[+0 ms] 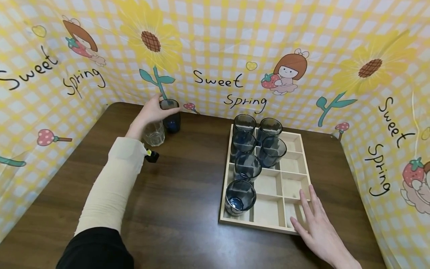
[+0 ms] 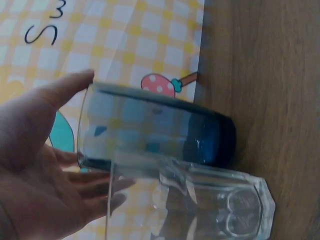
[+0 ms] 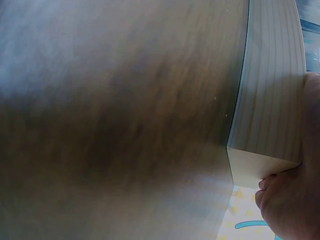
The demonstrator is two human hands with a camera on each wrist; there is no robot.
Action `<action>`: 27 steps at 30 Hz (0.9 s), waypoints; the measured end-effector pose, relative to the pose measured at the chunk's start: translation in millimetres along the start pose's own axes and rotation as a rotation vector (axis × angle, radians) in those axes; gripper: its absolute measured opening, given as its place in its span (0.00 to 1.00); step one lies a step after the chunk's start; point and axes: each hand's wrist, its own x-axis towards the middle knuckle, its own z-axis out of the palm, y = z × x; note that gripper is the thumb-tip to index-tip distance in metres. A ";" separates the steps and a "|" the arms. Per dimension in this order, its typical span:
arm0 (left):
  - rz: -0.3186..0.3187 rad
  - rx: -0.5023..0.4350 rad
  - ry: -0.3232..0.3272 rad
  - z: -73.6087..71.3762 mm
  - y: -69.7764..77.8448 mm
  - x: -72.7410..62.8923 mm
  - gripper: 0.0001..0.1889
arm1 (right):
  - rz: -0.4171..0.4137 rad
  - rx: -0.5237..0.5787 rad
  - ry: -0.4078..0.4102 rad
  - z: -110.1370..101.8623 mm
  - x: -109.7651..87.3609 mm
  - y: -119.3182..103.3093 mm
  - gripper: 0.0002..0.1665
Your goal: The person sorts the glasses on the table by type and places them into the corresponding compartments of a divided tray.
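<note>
At the back left of the wooden table, my left hand (image 1: pixel 152 111) is spread around the mouth of a dark blue glass (image 1: pixel 173 121). In the left wrist view its thumb (image 2: pixel 75 86) is by the rim, with the other fingers reaching toward the opposite side; contact is hard to tell. A clear faceted glass (image 2: pixel 225 205) stands right beside the blue one, in front of some fingers. My right hand (image 1: pixel 319 228) rests with spread fingers at the front right corner of a divided wooden tray (image 1: pixel 255 225). Several blue glasses (image 1: pixel 240 198) stand upright in the tray's left and middle columns.
A small black object (image 1: pixel 152 156) is near my left wrist. The tray's right-column compartments (image 1: pixel 293 161) show bare wood. A yellow checked cloth (image 1: pixel 215 48) with printed flowers and lettering walls the table (image 1: pixel 178 209) at the back and sides.
</note>
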 end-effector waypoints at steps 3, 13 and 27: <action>-0.008 0.041 -0.059 -3.2 -3.0 0.4 0.62 | 0.003 -0.004 -0.007 -0.2 0.2 -0.6 0.56; -0.002 0.106 -0.049 2.3 -13.4 3.1 0.57 | 0.018 0.000 -0.029 -0.6 1.0 -1.2 0.56; 0.043 -0.050 0.096 9.0 6.9 -4.8 0.54 | 0.027 0.005 -0.035 -0.7 0.6 -1.5 0.56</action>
